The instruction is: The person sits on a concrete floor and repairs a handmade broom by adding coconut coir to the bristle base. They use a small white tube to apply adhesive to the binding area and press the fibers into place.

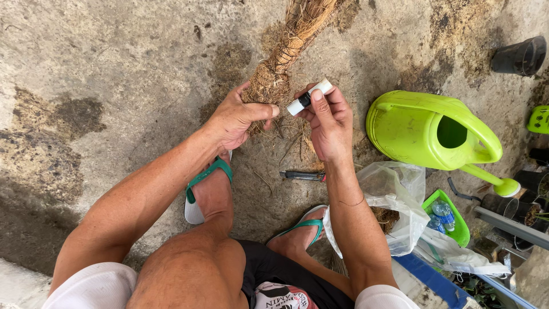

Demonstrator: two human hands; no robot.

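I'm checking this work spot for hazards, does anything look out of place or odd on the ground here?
Yes. A utility knife lies loose on the concrete by the sandalled feet, below the right hand. Loose brown fibres are scattered around the coir pole that the left hand grips.

Your left hand (pixel 237 117) grips the frayed lower end of a coir-wrapped pole (pixel 286 48) that runs up to the top centre of the frame. Your right hand (pixel 329 123) pinches a small white tube with a dark band (pixel 309 96), just beside the fibre. A utility knife (pixel 303 175) lies on the stained concrete floor (pixel 114 86) between your sandalled feet and your hands. At right sits a lime-green watering can (pixel 434 131); below it, a clear plastic bag (pixel 397 200) and a green tray (pixel 457 229).
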